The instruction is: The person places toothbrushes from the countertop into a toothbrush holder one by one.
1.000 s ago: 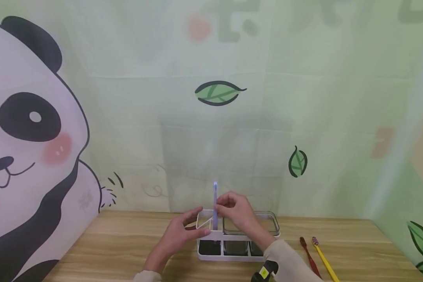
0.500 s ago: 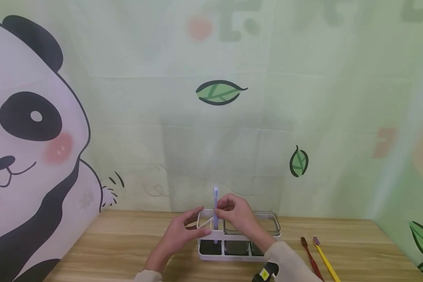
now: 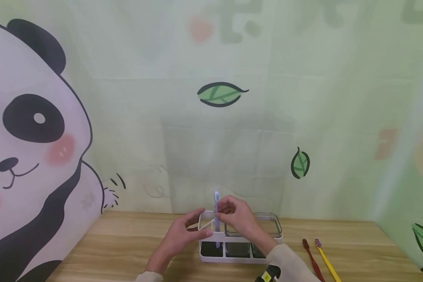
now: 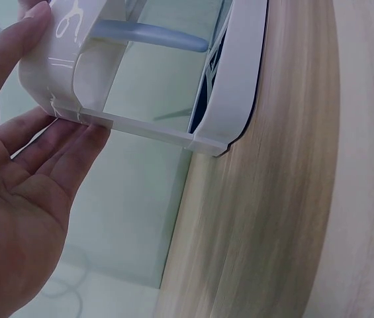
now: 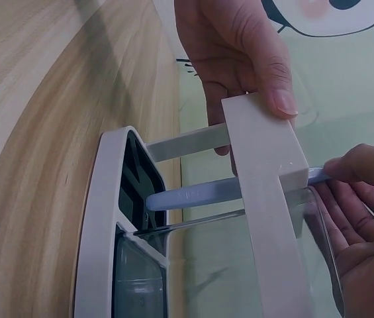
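Observation:
A white two-tier toothbrush holder stands on the table. My left hand grips the left end of its upper frame, thumb in front and fingers around the side. With thumb and fingertips my right hand pinches a light purple-blue toothbrush, bristles up. The brush passes upright through an upper slot. Its handle reaches down to the dark base in the right wrist view; whether the tip touches is unclear. In the left wrist view the handle shows between the tiers.
A clear cup sits in the holder's right part, partly behind my right hand and forearm. To the right, a dark red toothbrush and a yellow toothbrush lie on the wooden table. A printed panda backdrop rises behind.
My right hand has lowered the purple-blue toothbrush a little, and its handle end now shows lower, in the holder's bottom tier. My left hand keeps its grip on the holder.

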Demonstrator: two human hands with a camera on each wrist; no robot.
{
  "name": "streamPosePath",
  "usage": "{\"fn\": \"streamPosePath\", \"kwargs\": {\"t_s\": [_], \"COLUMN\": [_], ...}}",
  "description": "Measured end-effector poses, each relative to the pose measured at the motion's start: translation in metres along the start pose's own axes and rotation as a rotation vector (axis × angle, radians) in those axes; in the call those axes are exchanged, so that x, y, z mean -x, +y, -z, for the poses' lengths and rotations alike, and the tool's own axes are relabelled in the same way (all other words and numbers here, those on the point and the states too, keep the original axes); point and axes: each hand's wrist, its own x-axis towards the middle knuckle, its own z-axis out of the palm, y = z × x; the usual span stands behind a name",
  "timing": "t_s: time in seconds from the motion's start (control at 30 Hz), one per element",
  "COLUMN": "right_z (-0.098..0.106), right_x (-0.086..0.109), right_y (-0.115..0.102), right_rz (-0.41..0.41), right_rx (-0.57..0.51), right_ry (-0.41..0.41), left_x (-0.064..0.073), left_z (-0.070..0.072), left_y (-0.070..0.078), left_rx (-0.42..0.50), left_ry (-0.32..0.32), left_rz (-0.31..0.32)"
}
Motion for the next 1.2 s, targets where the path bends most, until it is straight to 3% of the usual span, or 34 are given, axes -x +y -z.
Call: {"fn": "streamPosePath", "kwargs": {"t_s": [0.93,1.2], "right_z": [0.0007,0.0014], "right_x": [0.0025,0.0019], "right_y": [-0.0002,-0.0039], "right_rz": [0.028,-0.004], "right_rx": [0.027,0.04], "right_ry": [-0.012,-0.016], "left_x": [0.0001,0.0007], "left_z": [-0.0008,-0.0003], "left_y": [0.0011,0.001], "left_rx": [-0.017,-0.02], "left_ry": [0.008,0.007], "left_rz": [0.012,0.007]}}
